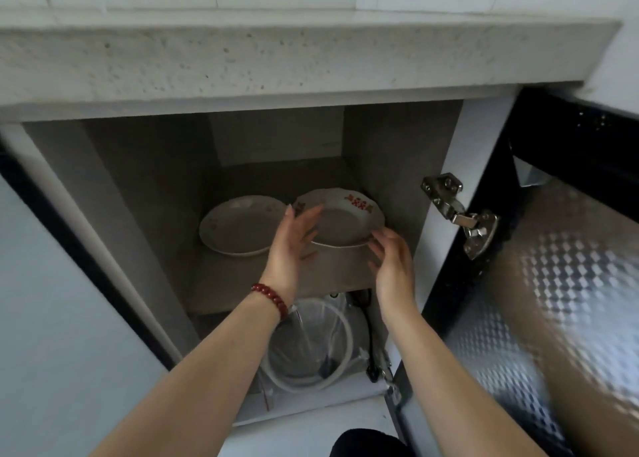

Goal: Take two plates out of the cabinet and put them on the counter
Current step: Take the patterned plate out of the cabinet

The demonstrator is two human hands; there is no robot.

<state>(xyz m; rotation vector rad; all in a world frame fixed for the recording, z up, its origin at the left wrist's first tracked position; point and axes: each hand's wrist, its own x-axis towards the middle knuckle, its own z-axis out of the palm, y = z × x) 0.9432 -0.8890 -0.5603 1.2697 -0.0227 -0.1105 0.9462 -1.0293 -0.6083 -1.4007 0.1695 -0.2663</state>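
Two white plates sit on the upper shelf point(242, 283) of an open under-counter cabinet. The right plate point(345, 221) has a red and gold pattern on its rim. The left plate point(238, 226) is plainer with faint marks. My left hand point(294, 242), with a red bead bracelet at the wrist, has its fingers spread at the right plate's left edge. My right hand point(390, 259) is open at that plate's near right edge, fingertips touching or almost touching the rim. Neither hand has closed on it. The grey speckled counter point(276, 59) runs above the cabinet opening.
The cabinet door point(560, 283) stands open on the right, lined with embossed metal, with a steel hinge point(460, 214) at its inner edge. Below the shelf lie a coiled white hose point(311, 363) and a black cable point(370, 335). A closed white door point(52, 301) flanks the left.
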